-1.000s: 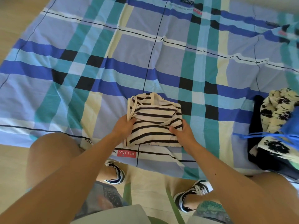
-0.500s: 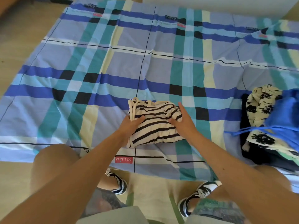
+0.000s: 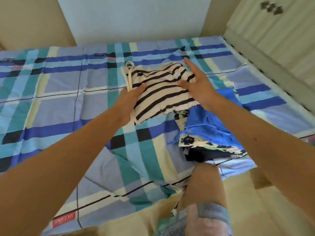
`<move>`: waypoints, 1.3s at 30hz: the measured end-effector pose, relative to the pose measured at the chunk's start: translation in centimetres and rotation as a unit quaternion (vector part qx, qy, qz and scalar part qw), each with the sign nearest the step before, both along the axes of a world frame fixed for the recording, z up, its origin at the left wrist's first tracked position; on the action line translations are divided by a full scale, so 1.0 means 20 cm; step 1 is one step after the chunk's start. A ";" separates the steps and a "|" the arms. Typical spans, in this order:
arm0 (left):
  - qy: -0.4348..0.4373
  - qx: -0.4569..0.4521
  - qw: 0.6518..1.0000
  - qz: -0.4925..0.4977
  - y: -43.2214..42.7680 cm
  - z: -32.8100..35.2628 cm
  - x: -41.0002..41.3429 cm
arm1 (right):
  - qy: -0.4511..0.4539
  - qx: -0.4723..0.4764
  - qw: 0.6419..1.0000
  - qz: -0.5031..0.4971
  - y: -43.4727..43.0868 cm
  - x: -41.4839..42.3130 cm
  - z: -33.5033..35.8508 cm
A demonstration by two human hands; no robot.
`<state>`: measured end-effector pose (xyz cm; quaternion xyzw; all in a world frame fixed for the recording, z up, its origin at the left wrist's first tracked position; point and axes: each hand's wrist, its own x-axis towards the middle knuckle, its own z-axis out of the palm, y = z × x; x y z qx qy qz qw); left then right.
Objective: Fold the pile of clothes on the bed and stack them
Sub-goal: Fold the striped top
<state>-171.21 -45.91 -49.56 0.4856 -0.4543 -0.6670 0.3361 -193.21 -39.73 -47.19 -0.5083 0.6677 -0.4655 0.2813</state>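
A folded black-and-white striped top (image 3: 162, 92) is lifted above the plaid bed sheet (image 3: 68, 103). My left hand (image 3: 131, 97) grips its left edge, thumb on top, beside the cream straps. My right hand (image 3: 199, 86) holds its right edge, with the thumb pressed on the fabric and the fingers stretched out behind it. The top's near right corner hangs over the pile of clothes: a blue garment (image 3: 209, 125) on top, a white and black floral one (image 3: 185, 140) under it, and a dark one (image 3: 201, 155) at the bottom.
A pale wardrobe (image 3: 272, 40) stands close along the bed's right side. A white wall panel (image 3: 133, 17) rises behind the far edge. My knee (image 3: 204, 181) is against the near edge of the bed, below the pile.
Both hands have lifted the striped top off the sheet and carried it away from me and to the right, up to the pile. The view has tilted up and turned right.
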 end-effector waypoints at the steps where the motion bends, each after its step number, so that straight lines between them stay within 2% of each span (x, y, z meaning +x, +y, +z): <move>1: 0.010 -0.010 1.000 -0.013 0.00 0.05 -0.15 | 0.009 -0.010 1.000 -0.017 0.04 -0.14 0.06; 3: 0.033 -0.031 0.998 -0.034 0.03 0.12 -0.40 | 0.013 -0.026 0.999 -0.037 0.12 -0.38 0.13; 6: 0.050 -0.053 0.994 -0.086 0.10 0.15 -0.78 | -0.036 -0.031 0.994 -0.095 0.29 -0.71 0.15; 9: 0.015 -0.061 0.989 -0.134 0.17 0.05 -1.00 | -0.087 0.006 0.981 -0.173 0.44 -0.91 0.00; 11: -0.036 -0.070 0.983 -0.166 0.22 -0.06 -1.09 | -0.099 0.082 0.968 -0.215 0.53 -0.98 -0.15; 14: -0.159 -0.062 0.971 -0.167 0.23 -0.23 -1.14 | -0.043 0.196 0.955 -0.220 0.57 -0.98 -0.34; 16: -0.208 -0.063 0.967 -0.130 0.21 -0.26 -1.13 | -0.016 0.205 0.955 -0.216 0.55 -0.97 -0.39; 17: -0.253 -0.090 0.957 -0.109 0.21 -0.25 -1.14 | -0.002 0.203 0.955 -0.217 0.53 -0.97 -0.39; 18: -0.317 -0.160 0.931 -0.087 0.20 -0.22 -1.13 | 0.029 0.204 0.954 -0.219 0.50 -0.98 -0.37; 19: -0.371 -0.266 0.888 -0.057 0.21 -0.18 -1.14 | 0.088 0.201 0.949 -0.225 0.48 -0.98 -0.35; 20: -0.386 -0.390 0.835 -0.025 0.21 -0.14 -1.14 | 0.164 0.187 0.939 -0.235 0.46 -0.98 -0.32; 21: -0.360 -0.505 0.784 -0.020 0.22 -0.10 -1.15 | 0.237 0.151 0.929 -0.241 0.45 -0.96 -0.29; 22: -0.323 -0.592 0.736 -0.054 0.22 -0.07 -1.16 | 0.287 0.096 0.925 -0.231 0.43 -0.93 -0.26; 23: -0.296 -0.651 0.688 -0.117 0.24 -0.06 -1.17 | 0.317 0.039 0.926 -0.201 0.41 -0.90 -0.24; 25: -0.304 -0.702 0.594 -0.248 0.26 -0.09 -1.19 | 0.364 -0.022 0.923 -0.122 0.39 -0.84 -0.24; 26: -0.327 -0.705 0.561 -0.286 0.26 -0.12 -1.19 | 0.382 -0.026 0.920 -0.087 0.38 -0.82 -0.26; 27: -0.353 -0.693 0.548 -0.309 0.26 -0.17 -1.18 | 0.387 -0.020 0.920 -0.055 0.38 -0.82 -0.29; 28: -0.378 -0.672 0.551 -0.321 0.25 -0.21 -1.18 | 0.380 -0.004 0.924 -0.029 0.37 -0.83 -0.32; 30: -0.410 -0.619 0.581 -0.334 0.22 -0.28 -1.17 | 0.367 0.051 0.929 0.001 0.38 -0.86 -0.41; 32: -0.438 -0.548 0.616 -0.359 0.20 -0.34 -1.16 | 0.369 0.130 0.920 0.008 0.40 -0.90 -0.50; 34: -0.453 -0.487 0.635 -0.392 0.20 -0.39 -1.15 | 0.371 0.173 0.912 0.011 0.42 -0.91 -0.56; 39: -0.459 -0.461 0.636 -0.415 0.18 -0.34 -1.14 | 0.386 0.189 0.903 0.018 0.40 -0.90 -0.57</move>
